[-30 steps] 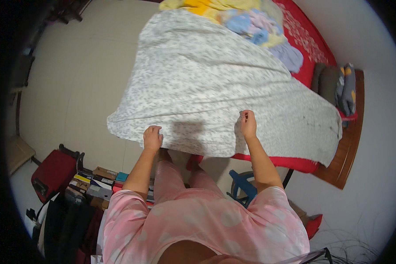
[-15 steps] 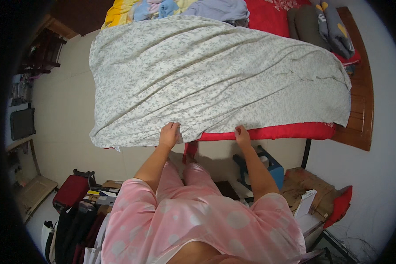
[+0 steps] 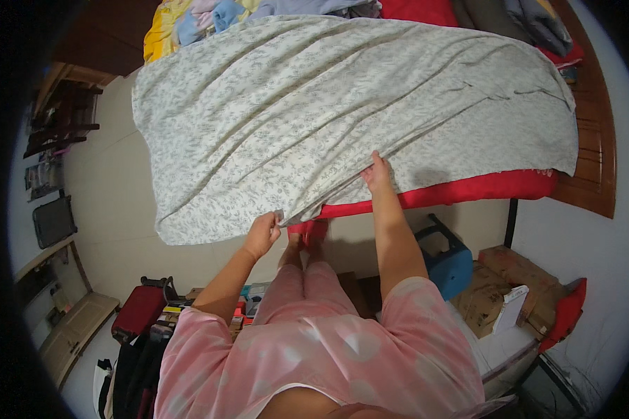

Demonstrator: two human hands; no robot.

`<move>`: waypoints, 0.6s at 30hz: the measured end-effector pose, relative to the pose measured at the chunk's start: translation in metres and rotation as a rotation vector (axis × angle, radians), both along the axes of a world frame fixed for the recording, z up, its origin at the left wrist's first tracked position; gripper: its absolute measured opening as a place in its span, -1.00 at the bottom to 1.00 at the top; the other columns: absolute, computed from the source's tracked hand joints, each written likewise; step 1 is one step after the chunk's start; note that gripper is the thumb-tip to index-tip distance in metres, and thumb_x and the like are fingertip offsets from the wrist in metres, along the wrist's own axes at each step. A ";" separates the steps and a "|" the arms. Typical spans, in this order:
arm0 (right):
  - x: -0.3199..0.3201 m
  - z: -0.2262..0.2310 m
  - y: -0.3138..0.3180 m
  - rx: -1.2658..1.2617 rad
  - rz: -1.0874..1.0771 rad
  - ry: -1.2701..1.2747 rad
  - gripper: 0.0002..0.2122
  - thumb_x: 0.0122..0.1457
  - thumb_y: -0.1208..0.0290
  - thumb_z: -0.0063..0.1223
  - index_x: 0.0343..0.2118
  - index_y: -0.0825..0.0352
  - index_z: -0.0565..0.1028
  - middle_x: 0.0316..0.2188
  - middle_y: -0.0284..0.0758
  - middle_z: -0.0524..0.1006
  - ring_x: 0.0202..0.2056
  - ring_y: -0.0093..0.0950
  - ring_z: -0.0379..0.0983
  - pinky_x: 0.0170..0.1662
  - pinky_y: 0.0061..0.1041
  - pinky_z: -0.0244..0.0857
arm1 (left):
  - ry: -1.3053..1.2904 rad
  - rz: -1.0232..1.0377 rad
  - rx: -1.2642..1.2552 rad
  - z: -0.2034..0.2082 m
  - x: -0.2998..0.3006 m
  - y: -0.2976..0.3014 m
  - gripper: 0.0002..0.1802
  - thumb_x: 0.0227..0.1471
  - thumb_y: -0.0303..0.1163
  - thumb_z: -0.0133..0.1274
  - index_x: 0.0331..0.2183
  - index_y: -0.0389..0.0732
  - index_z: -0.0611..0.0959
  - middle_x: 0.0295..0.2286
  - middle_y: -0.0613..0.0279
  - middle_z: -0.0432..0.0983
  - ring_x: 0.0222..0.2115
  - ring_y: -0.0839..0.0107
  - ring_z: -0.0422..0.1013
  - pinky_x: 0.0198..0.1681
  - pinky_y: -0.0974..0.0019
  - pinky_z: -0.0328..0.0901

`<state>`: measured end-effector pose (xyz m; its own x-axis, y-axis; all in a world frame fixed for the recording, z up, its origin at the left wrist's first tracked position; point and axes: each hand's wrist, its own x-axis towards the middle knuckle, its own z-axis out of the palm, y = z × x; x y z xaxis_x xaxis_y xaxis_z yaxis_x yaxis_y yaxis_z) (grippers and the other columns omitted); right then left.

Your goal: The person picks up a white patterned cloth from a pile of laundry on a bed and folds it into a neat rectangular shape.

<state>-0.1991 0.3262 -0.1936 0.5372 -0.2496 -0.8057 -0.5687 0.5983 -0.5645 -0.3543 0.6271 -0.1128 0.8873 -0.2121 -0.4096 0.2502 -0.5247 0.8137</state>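
A white bed sheet [image 3: 258,126] with a grey floral print lies across the bed in long diagonal folds. My left hand [image 3: 263,234] is closed on its near edge, fingers pinching the fabric. Further in and to the right, my right hand [image 3: 377,173] grips a raised fold of the same sheet. Between the two hands the cloth is drawn into a tight ridge. Below it, along the near right side of the bed, a strip of red bedding [image 3: 454,192] shows.
Rumpled blue and yellow bedding [image 3: 223,15] lies at the far side. A wooden headboard [image 3: 597,119] stands at the right. Near the bed's right end are a blue plastic stool [image 3: 446,265] and cardboard boxes [image 3: 482,300]. A red suitcase [image 3: 138,311] stands at lower left.
My right hand has gone from the bed's near edge farther onto the sheet and now holds a fold. The left hand still grips the near edge. My feet have come closer together.
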 end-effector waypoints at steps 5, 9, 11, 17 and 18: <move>0.009 -0.001 -0.026 -0.237 -0.163 -0.084 -0.56 -0.03 0.42 -0.03 -0.07 0.42 0.15 -0.13 -0.12 0.24 -0.19 -0.32 0.27 -0.22 -0.38 0.23 | -0.116 -0.053 -0.020 0.001 -0.010 0.004 -0.88 -0.30 -0.59 -0.13 -0.55 -0.26 0.31 -0.59 0.06 0.26 -0.54 0.13 0.22 -0.45 0.24 0.17; -0.035 0.007 -0.053 -0.649 -0.379 -0.108 -0.58 0.02 0.46 -0.12 -0.05 0.48 0.12 -0.10 -0.07 0.23 -0.17 -0.26 0.27 -0.16 -0.38 0.21 | -0.254 -0.180 0.109 -0.022 -0.006 -0.005 -0.84 -0.36 -0.58 -0.09 -0.55 -0.25 0.33 -0.60 0.07 0.25 -0.52 0.11 0.22 -0.45 0.20 0.15; -0.057 0.022 -0.056 -0.645 -0.324 -0.013 -0.59 0.03 0.46 -0.14 -0.05 0.48 0.12 -0.09 -0.05 0.23 -0.17 -0.24 0.28 -0.15 -0.39 0.20 | -0.345 -0.201 0.171 -0.032 -0.008 -0.009 -0.82 -0.39 -0.57 -0.07 -0.56 -0.24 0.35 -0.60 0.09 0.24 -0.51 0.08 0.22 -0.46 0.19 0.15; -0.099 -0.059 -0.121 -0.887 0.138 0.315 -0.55 -0.13 0.49 -0.01 -0.12 0.41 0.18 -0.29 -0.11 0.37 -0.33 -0.30 0.33 -0.28 -0.40 0.21 | -0.310 -0.411 0.369 -0.062 -0.005 -0.020 -0.73 -0.29 -0.43 0.00 -0.39 -0.20 0.39 -0.36 0.09 0.29 -0.30 0.09 0.24 -0.24 0.21 0.18; -0.117 -0.097 -0.167 -0.714 0.046 0.239 -0.44 -0.19 0.48 0.06 -0.06 0.38 0.14 -0.25 -0.13 0.36 -0.28 -0.30 0.33 -0.25 -0.40 0.20 | -0.343 -0.463 0.314 -0.067 0.007 -0.036 -0.73 -0.29 -0.43 0.00 -0.39 -0.20 0.39 -0.36 0.09 0.29 -0.30 0.09 0.24 -0.24 0.21 0.18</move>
